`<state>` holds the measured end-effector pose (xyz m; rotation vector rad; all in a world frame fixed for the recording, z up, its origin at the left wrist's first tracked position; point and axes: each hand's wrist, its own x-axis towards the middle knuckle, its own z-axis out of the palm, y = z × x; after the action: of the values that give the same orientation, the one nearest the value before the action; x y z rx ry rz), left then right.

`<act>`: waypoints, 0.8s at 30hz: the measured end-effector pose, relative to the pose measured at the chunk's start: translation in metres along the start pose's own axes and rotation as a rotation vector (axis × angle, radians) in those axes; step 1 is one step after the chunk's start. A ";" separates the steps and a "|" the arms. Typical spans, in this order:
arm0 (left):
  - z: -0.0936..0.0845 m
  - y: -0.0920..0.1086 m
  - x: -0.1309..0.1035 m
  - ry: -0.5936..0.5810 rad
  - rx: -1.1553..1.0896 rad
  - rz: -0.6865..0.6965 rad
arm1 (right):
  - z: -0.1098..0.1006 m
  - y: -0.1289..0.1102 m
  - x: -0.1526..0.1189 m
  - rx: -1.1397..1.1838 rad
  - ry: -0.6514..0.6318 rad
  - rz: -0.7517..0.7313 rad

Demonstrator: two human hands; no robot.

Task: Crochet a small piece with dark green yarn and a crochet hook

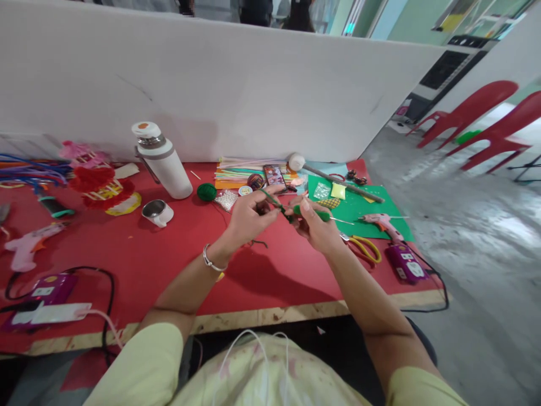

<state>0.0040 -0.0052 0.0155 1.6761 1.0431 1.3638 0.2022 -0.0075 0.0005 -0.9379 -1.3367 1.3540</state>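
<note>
Over the middle of the red table, my left hand (249,217) is closed on dark green yarn (270,198), a strand of it running over the fingers. Close beside it, my right hand (315,223) grips a crochet hook with a green handle (316,213); its thin metal shaft sticks out to the right. A small dark green yarn piece (288,215) sits between the two hands, its details too small to make out. Behind my left hand lie a green yarn ball (207,192) and a bag of white beads (226,199).
A white flask (164,163) and a metal-lined cup (158,213) stand left. Yellow-handled scissors (366,248), a pink glue gun (385,224) and a purple power block (406,263) lie right. Another glue gun (31,246) is far left. A white partition (253,84) rises behind.
</note>
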 end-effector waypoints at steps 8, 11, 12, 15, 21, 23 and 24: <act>0.004 -0.001 -0.001 0.108 -0.072 -0.043 | 0.017 -0.001 0.002 0.054 0.018 -0.121; 0.002 -0.006 0.003 0.042 -0.296 -0.145 | 0.018 -0.001 -0.001 -0.080 0.058 -0.305; 0.001 -0.007 0.004 0.023 -0.324 -0.156 | 0.018 -0.002 -0.002 -0.128 0.056 -0.354; -0.003 -0.008 0.006 0.003 -0.234 -0.101 | 0.014 -0.004 -0.003 -0.221 0.026 -0.439; 0.002 -0.003 0.003 0.062 -0.115 -0.038 | 0.019 0.009 -0.001 -0.384 0.198 -0.531; 0.004 -0.001 0.002 0.073 -0.185 -0.082 | 0.025 0.019 -0.001 -0.453 0.297 -0.610; 0.004 0.000 0.002 0.060 -0.244 -0.121 | 0.028 0.024 0.000 -0.448 0.335 -0.644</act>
<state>0.0085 -0.0039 0.0153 1.3802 0.9538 1.4075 0.1726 -0.0120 -0.0208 -0.8632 -1.5220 0.3953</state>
